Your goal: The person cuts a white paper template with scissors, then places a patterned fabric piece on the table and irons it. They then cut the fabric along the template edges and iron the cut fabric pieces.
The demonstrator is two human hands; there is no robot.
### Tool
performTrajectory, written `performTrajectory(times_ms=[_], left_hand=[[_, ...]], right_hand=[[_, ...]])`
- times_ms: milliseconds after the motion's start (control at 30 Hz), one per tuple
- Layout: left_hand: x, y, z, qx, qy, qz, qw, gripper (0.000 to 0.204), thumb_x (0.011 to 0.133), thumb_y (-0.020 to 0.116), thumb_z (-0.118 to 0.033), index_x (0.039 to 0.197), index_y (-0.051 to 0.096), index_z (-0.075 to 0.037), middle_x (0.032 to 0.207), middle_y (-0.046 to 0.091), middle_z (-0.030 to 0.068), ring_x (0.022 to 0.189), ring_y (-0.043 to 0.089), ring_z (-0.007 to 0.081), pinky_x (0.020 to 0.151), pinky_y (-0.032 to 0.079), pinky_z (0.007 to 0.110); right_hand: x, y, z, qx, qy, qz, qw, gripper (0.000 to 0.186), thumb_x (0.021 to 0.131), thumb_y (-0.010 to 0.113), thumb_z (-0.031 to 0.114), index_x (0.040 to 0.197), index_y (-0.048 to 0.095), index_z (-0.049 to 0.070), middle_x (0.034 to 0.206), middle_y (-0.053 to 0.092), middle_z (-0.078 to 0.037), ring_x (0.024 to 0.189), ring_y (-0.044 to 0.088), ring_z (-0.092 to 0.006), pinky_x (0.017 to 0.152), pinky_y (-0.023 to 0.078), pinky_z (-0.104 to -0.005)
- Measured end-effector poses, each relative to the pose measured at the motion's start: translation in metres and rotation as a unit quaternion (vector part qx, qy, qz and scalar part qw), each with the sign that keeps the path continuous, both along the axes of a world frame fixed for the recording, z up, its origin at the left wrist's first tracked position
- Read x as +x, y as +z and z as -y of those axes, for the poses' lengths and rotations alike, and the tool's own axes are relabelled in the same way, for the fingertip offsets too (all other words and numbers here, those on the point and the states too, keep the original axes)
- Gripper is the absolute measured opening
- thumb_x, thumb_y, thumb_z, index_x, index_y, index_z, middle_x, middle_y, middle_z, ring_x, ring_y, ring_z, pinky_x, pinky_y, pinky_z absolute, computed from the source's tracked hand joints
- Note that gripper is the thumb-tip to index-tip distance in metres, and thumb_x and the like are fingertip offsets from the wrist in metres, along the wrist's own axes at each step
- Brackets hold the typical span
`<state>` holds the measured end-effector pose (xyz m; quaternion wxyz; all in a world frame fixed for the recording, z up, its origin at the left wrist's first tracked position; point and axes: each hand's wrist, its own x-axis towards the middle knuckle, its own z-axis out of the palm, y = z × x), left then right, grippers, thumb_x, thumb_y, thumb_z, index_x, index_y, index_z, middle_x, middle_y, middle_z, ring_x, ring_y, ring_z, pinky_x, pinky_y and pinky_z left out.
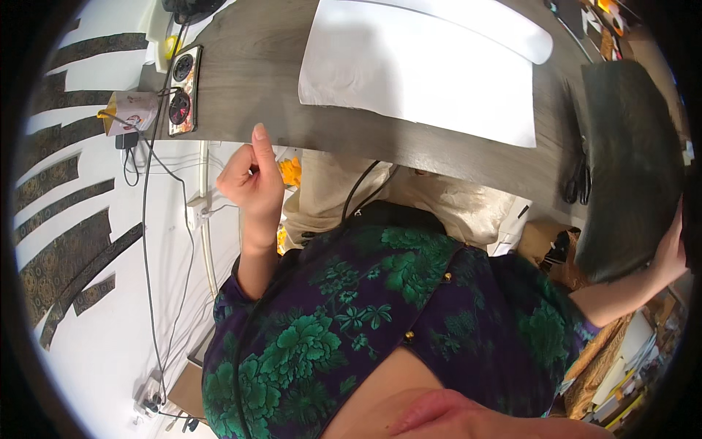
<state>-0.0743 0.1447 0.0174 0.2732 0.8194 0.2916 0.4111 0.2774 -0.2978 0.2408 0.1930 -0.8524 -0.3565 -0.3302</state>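
Observation:
My left hand is raised just short of the table's front edge, fingers curled in and thumb pointing up, with nothing visible in it. At the far right, my right hand grips the side of a large, curved dark green piece of material; some of those fingers are hidden. Beside that piece, black scissors lie on the grey wood-grain table. A large white paper lies across the table's middle, with a rolled part along its back.
A patterned power strip with round black sockets sits at the table's left end, beside a small paper box and hanging cables. Dark strips line the white wall on the left. Cream fabric is below the table. Clutter fills the lower right.

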Motion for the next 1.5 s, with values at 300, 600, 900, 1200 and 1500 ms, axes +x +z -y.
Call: performTrajectory(times_ms=[300,600,900,1200,1500], left_hand=[[0.142,0.083,-0.096,0.223,-0.24,-0.053,0.944,0.059,0.087,0.078,-0.021,0.139,0.055,-0.005,0.13,0.063,0.0175,0.122,0.059,0.0285,0.106,0.045,0.042],[0.285,0.078,-0.092,0.255,-0.426,-0.331,0.803,0.073,0.078,0.08,-0.042,0.137,0.057,-0.006,0.116,0.069,0.0237,0.111,0.065,0.0424,0.095,0.051,0.048],[0.201,0.046,-0.048,-0.14,-0.249,-0.381,0.88,0.079,0.084,0.076,-0.058,0.134,0.058,0.0,0.115,0.071,0.0184,0.106,0.071,0.0248,0.086,0.057,0.037],[0.111,0.033,0.041,-0.544,-0.155,-0.151,0.811,0.066,0.095,0.072,-0.04,0.132,0.052,0.011,0.11,0.069,0.0188,0.092,0.07,0.022,0.076,0.058,0.035],[0.099,0.008,0.019,-0.523,-0.129,-0.076,0.839,0.056,0.098,0.065,-0.044,0.125,0.062,0.005,0.104,0.071,0.0099,0.088,0.069,0.0173,0.076,0.054,0.03]], right_hand=[[-0.072,-0.025,0.064,0.066,0.127,-0.381,0.913,0.027,0.095,0.071,0.011,0.118,0.067,-0.002,0.105,0.068,-0.007,0.094,0.062,-0.0176,0.083,0.049,-0.0327],[-0.109,-0.032,0.052,0.081,0.173,-0.359,0.914,0.03,0.079,0.082,0.019,0.095,0.069,-0.002,0.08,0.068,-0.01,0.067,0.052,-0.0164,0.061,0.038,-0.03],[-0.106,-0.05,0.059,0.066,0.128,-0.366,0.919,0.02,0.083,0.076,0.008,0.096,0.068,-0.004,0.084,0.064,-0.006,0.076,0.056,-0.0135,0.072,0.045,-0.0274],[-0.063,-0.077,0.069,0.089,0.024,-0.316,0.944,0.019,0.095,0.061,-0.009,0.112,0.069,-0.005,0.103,0.07,-0.003,0.097,0.063,-0.008,0.089,0.048,-0.0223],[-0.035,-0.089,0.036,0.105,0.047,-0.267,0.957,0.018,0.095,0.066,-0.006,0.112,0.07,-0.007,0.098,0.071,-0.002,0.091,0.062,-0.0071,0.084,0.049,-0.0218]])
